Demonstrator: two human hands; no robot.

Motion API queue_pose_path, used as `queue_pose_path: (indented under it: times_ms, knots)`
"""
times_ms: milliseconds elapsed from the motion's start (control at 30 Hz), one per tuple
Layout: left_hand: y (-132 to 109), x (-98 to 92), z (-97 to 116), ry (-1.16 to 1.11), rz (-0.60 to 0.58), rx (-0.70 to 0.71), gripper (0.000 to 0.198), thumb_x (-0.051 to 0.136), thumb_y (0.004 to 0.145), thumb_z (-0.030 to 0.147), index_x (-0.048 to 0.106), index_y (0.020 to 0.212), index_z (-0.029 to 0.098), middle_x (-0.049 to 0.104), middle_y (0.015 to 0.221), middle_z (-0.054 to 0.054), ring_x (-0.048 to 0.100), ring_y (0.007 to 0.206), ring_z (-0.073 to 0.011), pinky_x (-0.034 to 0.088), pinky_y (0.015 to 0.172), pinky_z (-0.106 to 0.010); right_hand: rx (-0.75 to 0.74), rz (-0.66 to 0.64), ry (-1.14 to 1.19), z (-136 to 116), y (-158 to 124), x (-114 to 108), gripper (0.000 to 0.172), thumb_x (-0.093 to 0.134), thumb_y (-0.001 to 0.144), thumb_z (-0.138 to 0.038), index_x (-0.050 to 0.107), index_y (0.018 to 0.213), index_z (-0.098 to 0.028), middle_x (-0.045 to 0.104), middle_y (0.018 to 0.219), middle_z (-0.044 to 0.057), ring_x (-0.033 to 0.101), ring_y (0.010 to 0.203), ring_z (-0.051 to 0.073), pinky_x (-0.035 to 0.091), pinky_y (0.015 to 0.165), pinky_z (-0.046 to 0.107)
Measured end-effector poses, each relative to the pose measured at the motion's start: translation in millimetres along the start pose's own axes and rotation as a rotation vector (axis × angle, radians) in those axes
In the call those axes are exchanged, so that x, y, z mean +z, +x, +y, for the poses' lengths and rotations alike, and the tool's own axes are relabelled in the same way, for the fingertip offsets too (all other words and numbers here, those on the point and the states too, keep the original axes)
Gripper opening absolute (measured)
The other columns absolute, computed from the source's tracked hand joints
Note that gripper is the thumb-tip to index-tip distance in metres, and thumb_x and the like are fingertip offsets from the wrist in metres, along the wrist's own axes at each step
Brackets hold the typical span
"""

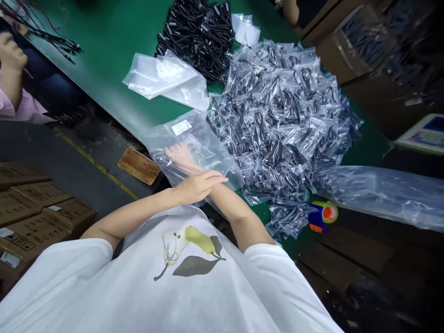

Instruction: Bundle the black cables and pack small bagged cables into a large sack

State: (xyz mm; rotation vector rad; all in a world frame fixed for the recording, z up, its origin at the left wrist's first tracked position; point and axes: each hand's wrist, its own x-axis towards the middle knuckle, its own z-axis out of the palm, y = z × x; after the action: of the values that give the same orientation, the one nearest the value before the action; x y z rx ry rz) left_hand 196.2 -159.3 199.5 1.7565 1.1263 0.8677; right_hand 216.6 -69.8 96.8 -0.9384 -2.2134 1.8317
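Note:
A large clear plastic bag (211, 134) with a white printed label (181, 127) lies at the table edge in front of me. My right hand (180, 155) reaches into this bag and shows through the film. Its fingers look somewhat bent and apart, with nothing visible in them. Across my right forearm, near the bag's mouth, rests my left hand (199, 186), its fingers stretched out. Beside the bag on the right is a big heap of small clear bags (277, 115), each with black cable inside.
Flat clear bags (166, 78) and a pile of loose black cables (197, 37) lie farther back on the green table (104, 41). A blue and orange tape dispenser (322, 215) is at right. A wooden stool (138, 165) and cartons (45, 208) stand left. Another person's hand (12, 53) shows at far left.

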Motion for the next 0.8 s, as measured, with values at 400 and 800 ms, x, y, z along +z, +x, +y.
queue_pose_path:
  times_ms: [400,800]
  knots:
    - [-41.5,-53.0,-10.5,-0.300,-0.024,0.046,0.043,0.042,0.096,0.009,0.067,0.128,0.022,0.070,0.125,-0.013,0.069,0.112,-0.0178,0.057,0.095,-0.028,-0.179,-0.104,-0.624,3.0,157.3,59.6,0.033,0.062,0.098,-0.032,0.061,0.125,-0.014,0.062,0.130,0.011,0.062,0.117,0.024,0.052,0.100,0.050]
    - [-46.3,-126.5,-21.7,-0.075,-0.094,-0.093,0.039,0.047,0.097,0.014,0.063,0.130,0.027,0.068,0.124,-0.009,0.069,0.083,-0.0118,0.056,0.072,-0.023,-0.186,0.014,-0.529,-13.4,200.8,7.8,0.050,0.068,0.087,-0.006,0.055,0.135,-0.009,0.058,0.142,0.015,0.048,0.138,0.027,0.026,0.122,0.053]
